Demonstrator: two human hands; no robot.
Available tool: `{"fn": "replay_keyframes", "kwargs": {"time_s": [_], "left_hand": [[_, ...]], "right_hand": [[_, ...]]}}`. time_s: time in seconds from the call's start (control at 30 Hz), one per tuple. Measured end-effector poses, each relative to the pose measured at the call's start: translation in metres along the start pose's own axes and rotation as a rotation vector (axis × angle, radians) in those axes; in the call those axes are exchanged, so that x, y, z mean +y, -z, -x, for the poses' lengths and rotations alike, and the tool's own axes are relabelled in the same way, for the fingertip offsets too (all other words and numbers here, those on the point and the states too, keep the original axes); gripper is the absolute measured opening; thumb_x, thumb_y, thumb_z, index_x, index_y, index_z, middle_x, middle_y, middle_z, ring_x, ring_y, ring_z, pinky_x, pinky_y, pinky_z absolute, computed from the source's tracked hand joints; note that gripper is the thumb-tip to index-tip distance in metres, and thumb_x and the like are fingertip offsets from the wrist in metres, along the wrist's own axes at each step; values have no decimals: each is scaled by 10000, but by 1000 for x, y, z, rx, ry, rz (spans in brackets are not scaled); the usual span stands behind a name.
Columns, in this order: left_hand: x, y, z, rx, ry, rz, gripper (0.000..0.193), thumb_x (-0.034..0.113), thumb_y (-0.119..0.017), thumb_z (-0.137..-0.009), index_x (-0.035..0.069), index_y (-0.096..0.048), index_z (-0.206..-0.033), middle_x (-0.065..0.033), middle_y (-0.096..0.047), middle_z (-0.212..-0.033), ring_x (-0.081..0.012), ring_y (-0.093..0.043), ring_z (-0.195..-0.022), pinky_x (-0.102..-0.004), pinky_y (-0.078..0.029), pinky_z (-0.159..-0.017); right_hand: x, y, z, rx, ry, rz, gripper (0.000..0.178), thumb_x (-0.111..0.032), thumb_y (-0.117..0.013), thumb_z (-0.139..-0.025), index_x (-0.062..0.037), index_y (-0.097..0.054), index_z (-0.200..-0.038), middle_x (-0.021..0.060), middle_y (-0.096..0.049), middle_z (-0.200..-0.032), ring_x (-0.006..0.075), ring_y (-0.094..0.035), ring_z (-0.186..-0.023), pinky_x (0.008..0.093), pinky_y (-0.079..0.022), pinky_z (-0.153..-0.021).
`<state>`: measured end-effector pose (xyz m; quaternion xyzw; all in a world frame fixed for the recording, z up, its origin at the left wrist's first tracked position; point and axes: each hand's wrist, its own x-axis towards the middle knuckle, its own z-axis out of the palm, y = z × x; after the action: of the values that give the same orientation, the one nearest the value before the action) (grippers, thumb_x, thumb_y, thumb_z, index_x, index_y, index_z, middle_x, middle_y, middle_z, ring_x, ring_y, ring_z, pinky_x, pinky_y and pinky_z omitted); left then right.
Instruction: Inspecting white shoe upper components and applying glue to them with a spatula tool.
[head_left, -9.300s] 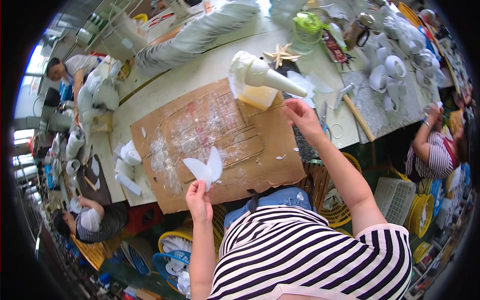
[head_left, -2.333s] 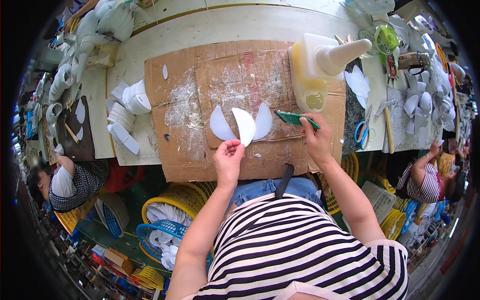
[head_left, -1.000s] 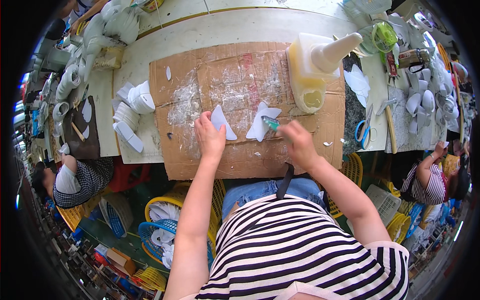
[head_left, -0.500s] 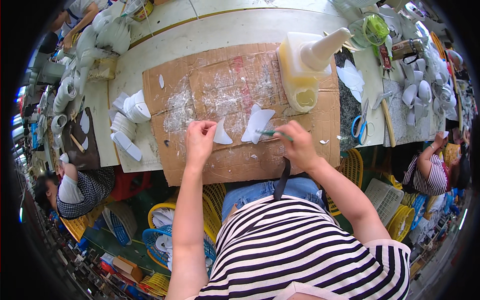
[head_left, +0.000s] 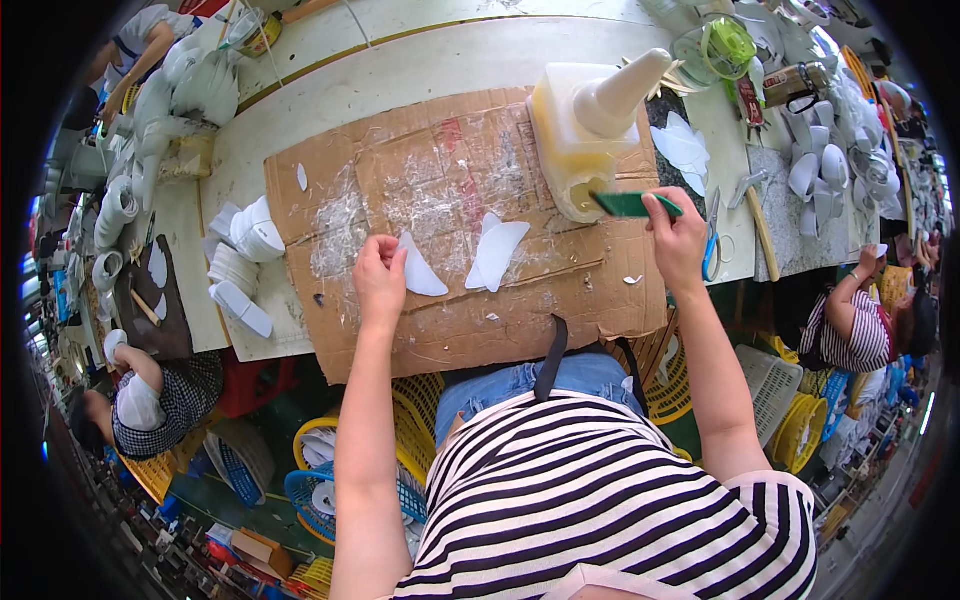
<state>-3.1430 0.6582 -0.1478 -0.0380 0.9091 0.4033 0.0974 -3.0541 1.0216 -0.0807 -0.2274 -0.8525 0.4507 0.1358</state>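
My left hand (head_left: 380, 278) pinches the edge of a white curved cut piece (head_left: 420, 268) against the cardboard sheet (head_left: 400, 335). My right hand (head_left: 677, 235) grips a flat green spreader stick (head_left: 628, 205), held level above the sheet. Its far end is beside the open spout of a translucent bottle (head_left: 570, 135) with yellowish liquid and a tall cone nozzle. Between my hands, two overlapping white pieces (head_left: 497, 252) lie on the cardboard. Close to my right wrist are blue-handled scissors (head_left: 712, 245).
Stacked white parts (head_left: 245, 255) stand left of the cardboard. More white pieces (head_left: 680, 148) and a wooden-handled hammer (head_left: 762, 235) lie at right. Baskets (head_left: 320, 490) sit below the table edge. Co-workers sit at both sides, one person (head_left: 850, 320) in stripes at right.
My right hand has lifted the green spreader stick off the overlapping pieces and carried it right to the bottle's spout. My left hand stays at its white piece. The view has shifted slightly.
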Motion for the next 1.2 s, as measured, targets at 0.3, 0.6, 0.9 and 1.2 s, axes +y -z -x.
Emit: {"fn": "replay_keyframes", "kwargs": {"time_s": [0.3,0.6,0.9,1.2], "left_hand": [[55,34,31,-205,-227,-70,68,33,-634,-807,-6,-631,-863,-115,-616,-786,-211,-600,-682,-318,-473,-638],[83,-32,1,-420,-312,-21,140,49,-626,-816,-4,-666,-939,-130,-594,-833,-279,-601,-779,-355,-485,-755],[54,-25,7,-223,-389,25,379,-35,-513,-842,73,-627,-1187,-122,-533,-1016,-211,-552,-858,-296,-456,-790],[53,-10,9,-279,-73,132,260,-14,-540,-835,54,-659,-1057,-97,-613,-974,-234,-576,-898,-337,-466,-805]], "right_hand": [[-1,1,19,-195,-307,-564,165,-187,-606,-930,-26,-614,-895,-5,-572,-673,57,-512,-565,200,-380,-510],[-25,-41,28,-303,-330,-526,148,-169,-616,-921,-24,-635,-903,-5,-581,-674,59,-523,-576,205,-397,-522],[-23,-97,26,-304,281,-133,110,-48,-648,-836,-35,-631,-944,121,-574,-835,290,-585,-769,347,-453,-666],[-19,-102,28,-458,387,-176,100,-29,-642,-825,-27,-624,-924,136,-581,-844,309,-589,-791,368,-469,-701]]}}
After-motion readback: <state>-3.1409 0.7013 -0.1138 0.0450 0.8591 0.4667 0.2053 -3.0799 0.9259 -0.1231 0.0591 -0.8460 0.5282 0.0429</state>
